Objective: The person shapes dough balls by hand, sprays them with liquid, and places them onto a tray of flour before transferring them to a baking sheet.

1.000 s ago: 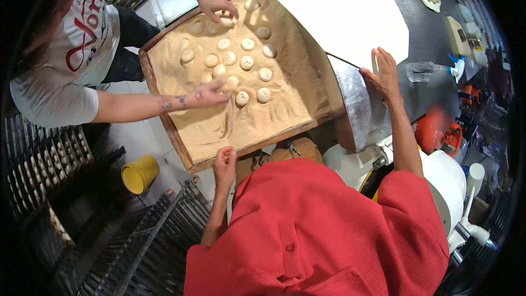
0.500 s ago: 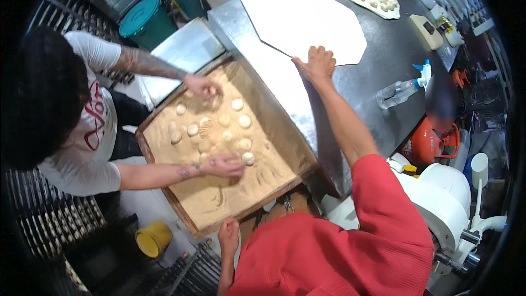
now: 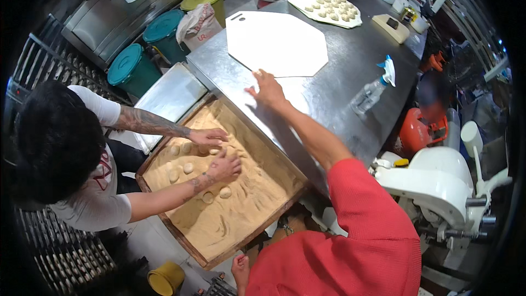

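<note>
Here, viewed from my remote post, the right hand (image 3: pixel 268 90) reaches across the counter (image 3: pixel 329 118) to the near edge of the white board (image 3: pixel 279 44). The board lies flat on the counter, just beyond the fingertips; the hand is palm down, fingers partly spread, with no grasp on the board visible (whether the fingertips press on its edge, I cannot tell). The left hand (image 3: pixel 240 268) is low, well apart from the board and near the closest corner of the wooden tray (image 3: pixel 256 227); its fingers are curled, and I cannot tell whether they enclose anything. Within the tray, a co-worker's two hands (image 3: pixel 224 167) work among round dough pieces (image 3: pixel 225 192) on tan powder. A spray bottle (image 3: pixel 368 97) stands on the counter, right of the board.
</note>
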The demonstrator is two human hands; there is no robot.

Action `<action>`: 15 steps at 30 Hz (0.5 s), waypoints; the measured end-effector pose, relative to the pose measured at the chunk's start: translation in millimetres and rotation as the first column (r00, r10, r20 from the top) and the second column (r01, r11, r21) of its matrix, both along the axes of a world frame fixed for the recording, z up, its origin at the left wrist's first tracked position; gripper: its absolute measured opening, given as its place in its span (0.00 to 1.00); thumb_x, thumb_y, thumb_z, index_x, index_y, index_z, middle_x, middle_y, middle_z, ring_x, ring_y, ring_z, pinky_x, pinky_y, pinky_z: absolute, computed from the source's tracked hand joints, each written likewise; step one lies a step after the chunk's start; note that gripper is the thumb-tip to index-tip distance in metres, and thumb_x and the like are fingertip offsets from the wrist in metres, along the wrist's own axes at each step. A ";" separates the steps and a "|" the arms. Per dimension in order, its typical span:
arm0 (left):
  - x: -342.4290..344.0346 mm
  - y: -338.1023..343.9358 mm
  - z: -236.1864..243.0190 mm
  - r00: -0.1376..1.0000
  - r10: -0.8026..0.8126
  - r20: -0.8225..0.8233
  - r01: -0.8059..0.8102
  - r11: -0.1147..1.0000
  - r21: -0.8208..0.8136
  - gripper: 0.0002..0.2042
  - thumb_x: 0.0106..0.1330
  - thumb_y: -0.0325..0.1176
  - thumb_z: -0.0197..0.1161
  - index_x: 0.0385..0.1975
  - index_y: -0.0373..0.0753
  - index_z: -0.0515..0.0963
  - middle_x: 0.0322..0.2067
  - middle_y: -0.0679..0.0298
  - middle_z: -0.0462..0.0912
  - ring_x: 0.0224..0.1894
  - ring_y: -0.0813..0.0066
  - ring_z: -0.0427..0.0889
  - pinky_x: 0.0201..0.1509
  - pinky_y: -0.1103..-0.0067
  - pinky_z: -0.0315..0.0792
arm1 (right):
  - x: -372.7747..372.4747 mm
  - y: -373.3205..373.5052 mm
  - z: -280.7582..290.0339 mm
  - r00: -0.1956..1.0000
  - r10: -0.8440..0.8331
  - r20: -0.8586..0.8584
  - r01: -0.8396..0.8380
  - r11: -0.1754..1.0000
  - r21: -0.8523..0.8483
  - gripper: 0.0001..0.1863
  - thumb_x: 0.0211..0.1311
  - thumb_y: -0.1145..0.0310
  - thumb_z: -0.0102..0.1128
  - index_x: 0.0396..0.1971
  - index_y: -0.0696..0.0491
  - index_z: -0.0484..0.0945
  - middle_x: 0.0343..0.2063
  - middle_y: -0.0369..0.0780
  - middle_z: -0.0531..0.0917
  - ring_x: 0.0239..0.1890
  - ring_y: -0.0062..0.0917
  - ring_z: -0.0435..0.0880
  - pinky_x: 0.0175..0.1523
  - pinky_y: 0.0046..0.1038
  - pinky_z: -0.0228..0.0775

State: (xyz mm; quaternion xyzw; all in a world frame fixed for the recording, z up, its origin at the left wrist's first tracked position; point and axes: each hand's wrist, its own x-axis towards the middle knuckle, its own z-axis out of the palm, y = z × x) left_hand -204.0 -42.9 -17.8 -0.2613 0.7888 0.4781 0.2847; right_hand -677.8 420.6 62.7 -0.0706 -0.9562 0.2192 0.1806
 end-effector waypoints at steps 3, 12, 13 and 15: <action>2.8 -21.2 -45.8 0.985 -0.172 0.028 0.167 0.977 0.131 0.24 0.66 0.48 0.69 0.51 0.34 0.78 0.42 0.60 0.83 0.46 0.70 0.81 0.53 0.74 0.73 | 87.4 -71.9 0.4 0.969 0.234 -0.082 -0.244 0.959 -0.146 0.29 0.61 0.52 0.66 0.56 0.55 0.76 0.52 0.47 0.80 0.58 0.43 0.75 0.63 0.41 0.70; -10.1 -60.9 -73.6 0.945 -0.326 -0.010 0.317 0.912 0.259 0.18 0.74 0.44 0.62 0.50 0.34 0.78 0.39 0.65 0.81 0.42 0.77 0.78 0.50 0.76 0.74 | 346.6 -59.9 -7.8 0.964 -0.218 -0.154 0.165 0.941 -0.296 0.09 0.59 0.70 0.64 0.40 0.54 0.84 0.36 0.43 0.85 0.40 0.41 0.82 0.52 0.41 0.72; -10.2 -68.0 -76.1 0.933 -0.360 -0.011 0.351 0.901 0.254 0.17 0.75 0.44 0.61 0.49 0.34 0.78 0.37 0.65 0.81 0.41 0.78 0.78 0.49 0.77 0.74 | 357.6 -44.4 -2.9 0.938 -0.332 -0.103 0.313 0.935 -0.164 0.11 0.61 0.71 0.63 0.42 0.54 0.84 0.38 0.44 0.86 0.46 0.41 0.81 0.54 0.38 0.73; -12.3 -66.8 -64.3 0.875 -0.480 0.053 0.468 0.870 0.157 0.17 0.75 0.44 0.60 0.48 0.34 0.78 0.37 0.65 0.81 0.40 0.77 0.78 0.48 0.76 0.74 | 379.6 1.5 -1.4 0.899 -0.420 -0.122 0.426 0.904 0.025 0.22 0.61 0.71 0.62 0.56 0.55 0.76 0.52 0.48 0.81 0.55 0.45 0.76 0.62 0.40 0.66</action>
